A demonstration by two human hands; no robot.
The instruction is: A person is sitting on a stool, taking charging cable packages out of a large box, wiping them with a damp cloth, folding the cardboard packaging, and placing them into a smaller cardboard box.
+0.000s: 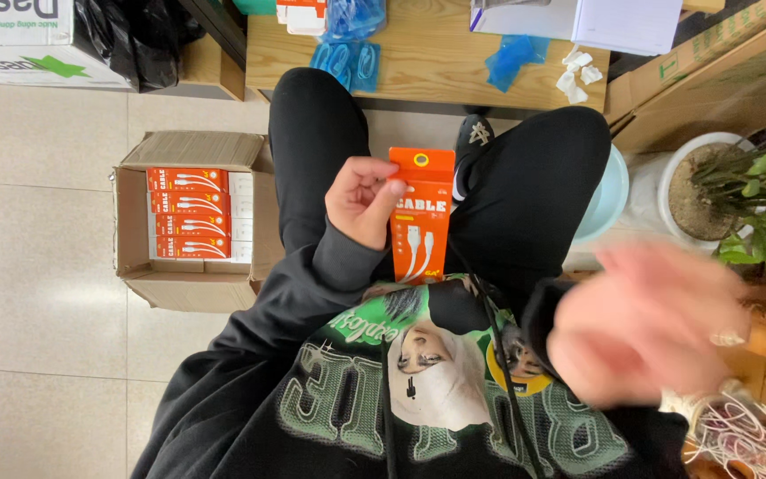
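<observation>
An orange cable box (pixel 420 215) is held upright over the lap, pinched along its left edge by the left hand (pixel 363 201), fingers curled, thumb on the front. The right hand (pixel 644 321) is blurred, fingers spread, nothing seen in it. A carton (pixel 190 217) of matching boxes sits on the floor at left. Loose white cables (pixel 742 430) lie near the right hand.

What we cannot make out
Our right hand (pixel 649 324) blurs completely; the white cables (pixel 742 435) run off the corner.
</observation>
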